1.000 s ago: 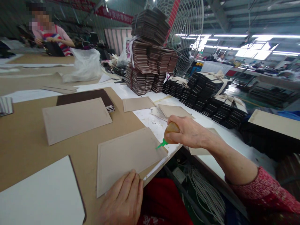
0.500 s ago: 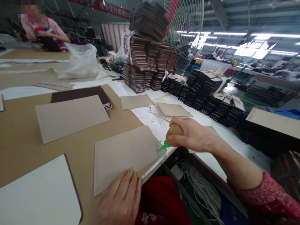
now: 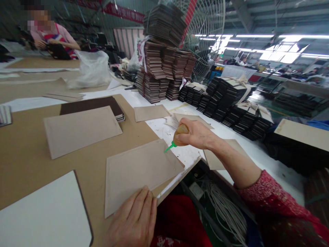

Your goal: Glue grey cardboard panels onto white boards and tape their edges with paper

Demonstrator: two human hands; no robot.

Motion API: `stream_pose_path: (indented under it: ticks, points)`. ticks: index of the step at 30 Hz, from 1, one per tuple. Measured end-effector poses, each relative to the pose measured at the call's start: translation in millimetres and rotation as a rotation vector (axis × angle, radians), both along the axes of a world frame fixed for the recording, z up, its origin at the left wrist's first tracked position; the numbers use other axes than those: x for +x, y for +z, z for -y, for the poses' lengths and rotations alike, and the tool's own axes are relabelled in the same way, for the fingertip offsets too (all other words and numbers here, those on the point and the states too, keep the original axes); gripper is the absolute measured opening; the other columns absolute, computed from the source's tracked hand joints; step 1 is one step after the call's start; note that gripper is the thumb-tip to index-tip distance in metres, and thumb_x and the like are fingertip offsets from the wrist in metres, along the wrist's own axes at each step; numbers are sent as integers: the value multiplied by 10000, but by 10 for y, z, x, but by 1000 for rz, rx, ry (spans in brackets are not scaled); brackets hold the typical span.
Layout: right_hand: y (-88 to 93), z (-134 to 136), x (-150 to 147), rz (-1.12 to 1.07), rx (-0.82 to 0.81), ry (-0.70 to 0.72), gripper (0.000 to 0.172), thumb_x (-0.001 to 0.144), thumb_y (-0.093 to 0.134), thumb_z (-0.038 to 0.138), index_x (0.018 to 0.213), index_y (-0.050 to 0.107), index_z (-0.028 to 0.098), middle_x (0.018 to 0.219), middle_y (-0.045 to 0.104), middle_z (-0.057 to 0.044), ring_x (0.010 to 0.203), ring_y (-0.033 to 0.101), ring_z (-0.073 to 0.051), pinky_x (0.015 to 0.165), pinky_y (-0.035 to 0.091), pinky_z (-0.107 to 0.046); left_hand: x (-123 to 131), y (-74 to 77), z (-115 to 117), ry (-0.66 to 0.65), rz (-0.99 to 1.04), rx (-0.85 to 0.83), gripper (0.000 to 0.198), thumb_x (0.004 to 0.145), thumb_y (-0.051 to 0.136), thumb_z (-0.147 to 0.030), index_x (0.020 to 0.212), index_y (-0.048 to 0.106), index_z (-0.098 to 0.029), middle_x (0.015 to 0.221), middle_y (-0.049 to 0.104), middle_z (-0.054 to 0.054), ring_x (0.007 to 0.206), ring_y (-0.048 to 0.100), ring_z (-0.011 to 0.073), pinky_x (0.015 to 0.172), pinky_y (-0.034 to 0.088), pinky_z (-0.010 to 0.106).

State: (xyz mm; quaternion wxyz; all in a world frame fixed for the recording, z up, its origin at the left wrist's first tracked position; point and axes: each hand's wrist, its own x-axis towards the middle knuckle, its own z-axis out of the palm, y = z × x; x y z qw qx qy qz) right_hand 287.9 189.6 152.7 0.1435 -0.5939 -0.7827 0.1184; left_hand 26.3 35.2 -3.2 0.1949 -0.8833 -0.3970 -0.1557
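My right hand (image 3: 194, 133) is wrapped round an amber squeeze bottle (image 3: 180, 134) with a green nozzle, apparently a glue bottle. The nozzle tip points down at the upper right part of a beige rectangular panel (image 3: 138, 171); whether it touches is hard to tell. Flat on the near edge of this panel lies my left hand (image 3: 136, 216), fingers stretched out side by side, holding nothing. A faint line runs along the panel's border. Another beige panel (image 3: 82, 130) leans on a stack of dark brown boards (image 3: 95, 106) behind it.
A white board with a dark edge (image 3: 46, 209) lies at near left. More beige pieces (image 3: 151, 112) rest farther back. Tall bundles of brown pieces (image 3: 154, 61) and black bundles (image 3: 226, 96) line the far side. A fan (image 3: 205, 37) and a co-worker (image 3: 53, 37) are beyond.
My right hand has moved the bottle left and away from me, so the nozzle has gone from the panel's right corner up along its right side. My left hand stays on the panel.
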Motion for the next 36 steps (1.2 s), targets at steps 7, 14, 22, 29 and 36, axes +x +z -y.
stream_pose_path:
  ticks: [7,14,22,29,36]
  points:
    - [-8,64,16,22,16,2,269,767,607,424,932,582,213,753,640,-28,657,535,-181,543,315,-286,-12,-6,-5,28,36,-38,336,899,469,-142,1191,626,-198,1243,673,50,1152,600,224,971,454,367]
    - [130,362,87,43,-99,22,272,779,603,418,956,602,213,713,634,-12,607,528,-168,525,321,-277,64,133,-12,8,94,20,273,884,508,-131,1101,664,-182,1119,718,70,1068,641,223,937,474,350]
    - [31,258,45,57,22,-34,311,766,599,442,966,581,204,758,638,-37,644,527,-182,534,299,-283,-20,33,-23,-7,11,16,350,874,459,-108,1164,639,-186,1199,694,49,1129,612,238,962,462,375]
    - [4,204,58,59,29,-15,287,777,586,444,945,565,213,744,620,-28,642,522,-180,531,289,-283,-48,-43,-19,20,17,11,325,886,504,-171,1181,634,-211,1225,683,57,1126,619,225,933,493,363]
    - [-49,57,-25,75,68,-50,294,778,592,459,936,568,213,765,642,-37,664,543,-187,528,292,-277,-52,-118,-18,10,14,8,345,882,494,-154,1198,625,-198,1247,671,64,1167,597,231,969,467,374]
